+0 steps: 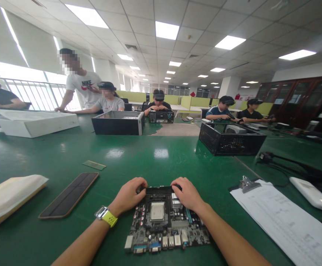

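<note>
**Desk:** What step is in hand?

**Photographer:** A person's left hand [129, 194] and right hand [187, 194] bear on a black strip [159, 190] along the far edge of a board [163, 225]. The board lies flat at the near middle of the green table [161, 159]. Each hand's fingers are drawn together and bent over one end of the strip, clamped on it. I judge this to be the seating of that strip in its slot.

**Desk:** What does the next move call for?

**Photographer:** By my reading, even downward pressure at both ends, with the board kept from sliding on the smooth, glossy tabletop.

**Desk:** Materials and shapes?

**Photographer:** The board is a dark, bristly rectangle with a square metal chip [157, 211] at its centre and metal ports [161, 244] along its near edge. A flat dark phone [69, 195] lies to the left and a soft pale packet [8, 199] farther left. A clipboard [282, 218] of paper lies to the right, and a perforated black case [230, 138] stands beyond.
</note>
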The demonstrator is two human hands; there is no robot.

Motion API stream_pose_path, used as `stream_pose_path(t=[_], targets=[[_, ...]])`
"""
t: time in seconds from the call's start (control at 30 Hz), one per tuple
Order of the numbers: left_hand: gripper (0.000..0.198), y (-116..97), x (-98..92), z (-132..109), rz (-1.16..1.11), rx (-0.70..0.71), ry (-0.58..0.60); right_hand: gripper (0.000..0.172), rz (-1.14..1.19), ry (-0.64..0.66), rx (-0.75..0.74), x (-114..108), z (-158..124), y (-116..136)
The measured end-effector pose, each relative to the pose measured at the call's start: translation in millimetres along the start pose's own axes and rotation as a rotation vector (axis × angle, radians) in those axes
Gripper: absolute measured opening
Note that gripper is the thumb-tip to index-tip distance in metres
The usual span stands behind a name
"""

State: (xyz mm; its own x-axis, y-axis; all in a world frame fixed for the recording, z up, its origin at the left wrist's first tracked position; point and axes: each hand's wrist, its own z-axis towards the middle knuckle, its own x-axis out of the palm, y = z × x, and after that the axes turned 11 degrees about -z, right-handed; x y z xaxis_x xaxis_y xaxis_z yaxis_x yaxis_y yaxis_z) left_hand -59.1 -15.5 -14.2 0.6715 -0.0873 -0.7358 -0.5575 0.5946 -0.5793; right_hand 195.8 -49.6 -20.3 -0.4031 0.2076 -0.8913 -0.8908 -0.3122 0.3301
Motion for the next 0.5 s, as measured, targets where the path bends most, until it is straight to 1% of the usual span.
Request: stream_pose_path(t=[0.27, 0.5], targets=[[0.014, -1.6, -1.0, -0.1, -0.005, 0.003, -0.009, 0.02, 0.007, -0.008, 0.005, 1.5, -0.5, -1.6], [0.013, -1.3, -0.5, 0.5, 0.005, 0.003, -0.026, 0.021, 0.0, 0.019, 0.014, 0.6, 0.3, -0.8]])
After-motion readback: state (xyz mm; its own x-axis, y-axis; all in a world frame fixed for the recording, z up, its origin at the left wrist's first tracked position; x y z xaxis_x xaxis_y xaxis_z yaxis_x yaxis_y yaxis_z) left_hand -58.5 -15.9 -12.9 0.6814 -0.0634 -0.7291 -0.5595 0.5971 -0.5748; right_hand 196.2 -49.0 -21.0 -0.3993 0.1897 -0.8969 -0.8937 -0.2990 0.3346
